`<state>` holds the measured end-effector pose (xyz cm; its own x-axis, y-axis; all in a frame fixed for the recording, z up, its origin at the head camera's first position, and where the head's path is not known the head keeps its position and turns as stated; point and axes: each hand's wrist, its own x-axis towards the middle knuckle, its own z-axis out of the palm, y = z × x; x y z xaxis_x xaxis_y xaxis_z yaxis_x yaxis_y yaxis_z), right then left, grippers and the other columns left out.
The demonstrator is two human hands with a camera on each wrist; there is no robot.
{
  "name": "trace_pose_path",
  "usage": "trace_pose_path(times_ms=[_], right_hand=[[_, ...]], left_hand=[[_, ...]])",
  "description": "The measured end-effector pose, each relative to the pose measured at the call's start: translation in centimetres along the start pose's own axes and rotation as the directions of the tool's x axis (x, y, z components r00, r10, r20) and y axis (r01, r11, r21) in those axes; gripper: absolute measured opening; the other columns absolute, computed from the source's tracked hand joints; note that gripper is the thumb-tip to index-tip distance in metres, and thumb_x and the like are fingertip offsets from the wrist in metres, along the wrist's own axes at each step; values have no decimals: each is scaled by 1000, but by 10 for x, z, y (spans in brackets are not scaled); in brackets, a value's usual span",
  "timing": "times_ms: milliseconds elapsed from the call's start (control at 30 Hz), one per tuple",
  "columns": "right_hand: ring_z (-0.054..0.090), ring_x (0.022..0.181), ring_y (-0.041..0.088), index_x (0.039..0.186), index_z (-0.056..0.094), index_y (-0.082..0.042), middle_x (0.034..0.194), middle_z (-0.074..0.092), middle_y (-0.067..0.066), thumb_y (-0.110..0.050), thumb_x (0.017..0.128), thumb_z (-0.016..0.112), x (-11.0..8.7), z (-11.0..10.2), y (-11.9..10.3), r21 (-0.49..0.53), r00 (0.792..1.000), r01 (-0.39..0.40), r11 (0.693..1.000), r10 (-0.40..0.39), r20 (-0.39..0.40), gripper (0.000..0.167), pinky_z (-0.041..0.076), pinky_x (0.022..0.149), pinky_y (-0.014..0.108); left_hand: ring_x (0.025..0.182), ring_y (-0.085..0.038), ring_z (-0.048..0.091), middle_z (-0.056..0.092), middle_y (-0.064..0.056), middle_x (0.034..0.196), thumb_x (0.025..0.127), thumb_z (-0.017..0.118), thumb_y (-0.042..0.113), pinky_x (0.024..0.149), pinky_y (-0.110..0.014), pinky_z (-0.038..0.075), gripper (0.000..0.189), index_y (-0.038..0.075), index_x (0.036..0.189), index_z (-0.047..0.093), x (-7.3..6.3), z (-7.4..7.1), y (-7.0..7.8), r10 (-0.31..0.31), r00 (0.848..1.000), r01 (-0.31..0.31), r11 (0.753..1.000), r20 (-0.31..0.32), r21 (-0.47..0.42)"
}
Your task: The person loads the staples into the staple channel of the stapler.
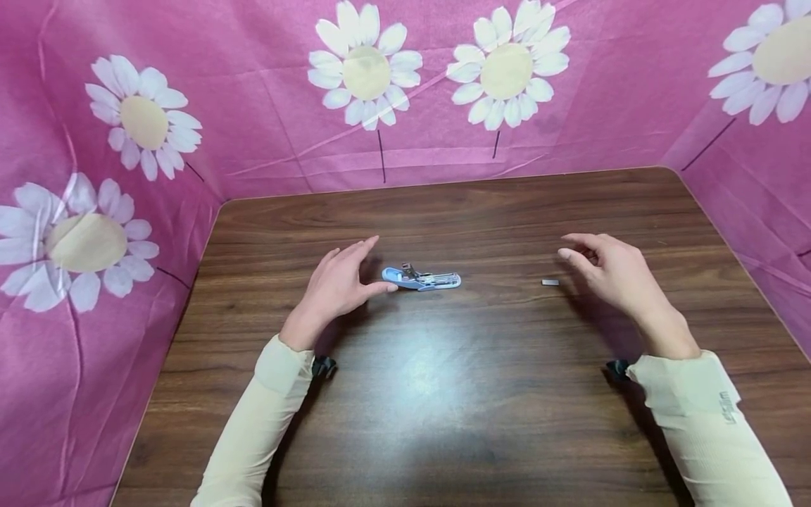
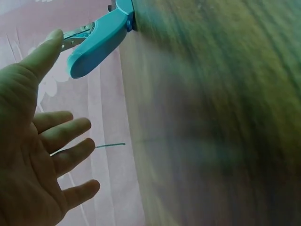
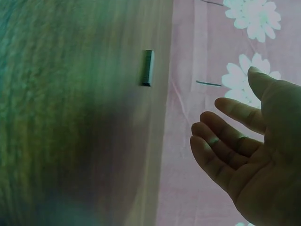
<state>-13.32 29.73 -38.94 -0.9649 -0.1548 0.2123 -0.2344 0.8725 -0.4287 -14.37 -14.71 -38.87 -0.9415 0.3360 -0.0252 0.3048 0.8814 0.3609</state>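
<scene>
A light blue stapler (image 1: 431, 283) lies opened out on the table, its metal parts exposed. To its left is my left hand (image 1: 336, 285), fingers spread and the thumb tip at the stapler's end. The left wrist view has that thumb overlapping the edge of the stapler (image 2: 101, 44); whether they touch I cannot tell. Further right, a short grey strip of staples (image 1: 550, 282) rests by itself on the wood. My right hand (image 1: 617, 274) hovers just right of the strip with loosely bent fingers, holding nothing. In the right wrist view a gap separates it from the staple strip (image 3: 148, 68).
The dark wooden table (image 1: 475, 422) spreads beneath both arms, with glare near its middle. Pink cloth (image 1: 266, 141) printed with white daisies hangs behind the table and along both sides.
</scene>
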Motion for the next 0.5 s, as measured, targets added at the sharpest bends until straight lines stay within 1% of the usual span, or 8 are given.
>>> trace_pose_path(times_ms=[67,167,233,300,400,500], right_hand=[[63,87,33,127,69,-9,102,72,19,-37,102,60,0,2,4,27,1000,-17,999,16,22,39,45,80,54],[65,103,41,127,69,-9,122,69,23,-39,104,57,0,5,9,70,997,-50,996,46,62,40,45,88,60],[64,106,41,128,70,-10,124,69,23,-40,104,55,0,6,12,88,995,-72,993,65,82,41,44,89,60],[64,105,39,128,70,-11,124,69,22,-41,105,54,0,7,15,99,992,-92,991,82,95,41,44,88,59],[63,97,34,129,70,-13,117,72,20,-42,105,53,-1,7,19,100,988,-114,988,103,113,42,45,86,57],[63,87,21,127,71,-15,103,75,14,-41,104,55,-1,8,24,88,984,-127,988,115,136,38,46,83,49]], left_hand=[[142,-27,49,51,-7,154,82,75,64,122,-52,27,95,18,157,39,3,1,-1,20,1000,-20,1000,7,-22],[140,-27,51,52,-5,153,82,78,59,121,-51,30,90,18,155,43,7,4,-3,43,998,-39,995,41,-88],[139,-26,52,53,-4,152,82,79,56,118,-49,34,88,19,154,45,9,6,-4,54,996,-43,987,70,-153],[138,-26,52,54,-4,151,82,80,55,116,-48,38,86,22,154,45,11,7,-5,58,993,-35,976,99,-217],[141,-25,49,53,-2,151,84,79,52,114,-47,41,81,25,153,47,12,10,-7,58,989,-15,954,133,-299],[141,-21,49,55,0,150,85,80,49,114,-46,41,73,27,149,53,12,13,-10,55,989,-6,940,135,-341]])
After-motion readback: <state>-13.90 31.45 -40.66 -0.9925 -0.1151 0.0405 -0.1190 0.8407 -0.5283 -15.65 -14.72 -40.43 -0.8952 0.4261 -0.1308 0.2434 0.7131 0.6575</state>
